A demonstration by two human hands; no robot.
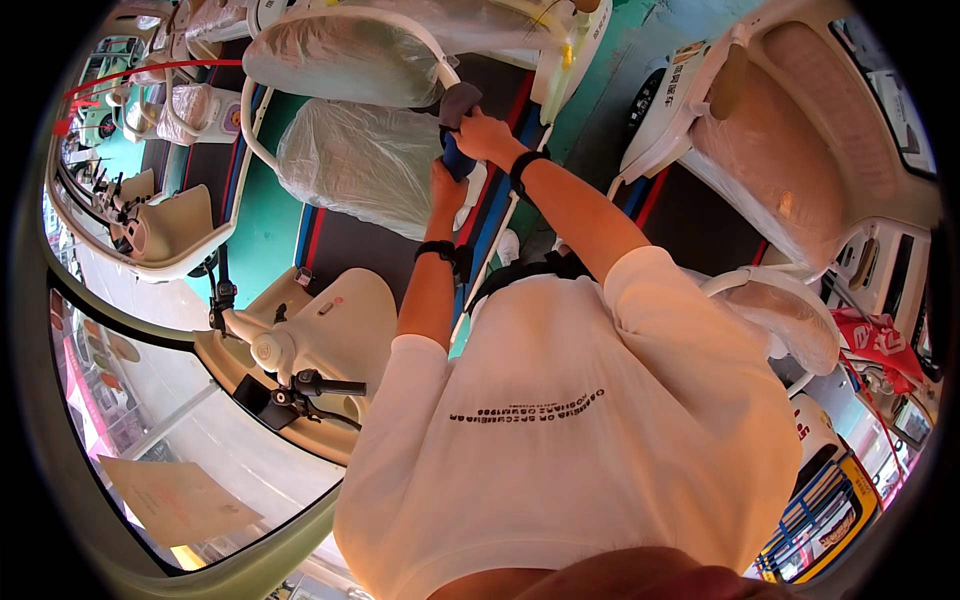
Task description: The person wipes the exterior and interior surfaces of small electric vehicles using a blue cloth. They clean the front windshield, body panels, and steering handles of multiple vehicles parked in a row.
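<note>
My left hand (pixel 448 187) grips the lower end of a blue cloth-like piece (pixel 456 159). Just above it, my right hand (pixel 484 136) closes around the upper part of the same piece. The right fingertips meet a dark grey-brown cover (pixel 459 106) at the end of a curved cream armrest tube (pixel 439 56); whether cover and blue piece are joined, I cannot tell. Beside my hands lies a vehicle seat cushion (pixel 360 161) wrapped in clear plastic film. Its backrest (pixel 341 60) is film-wrapped too. Black bands circle both my wrists.
To the left stand handlebars (pixel 322 386) and a cream front panel (pixel 352 300), behind a windshield (pixel 225 442). Another vehicle with a film-covered seat (pixel 772 165) is at the right. Striped floor mats (pixel 337 247) edge the footwells. A red strap (pixel 157 67) crosses the upper left.
</note>
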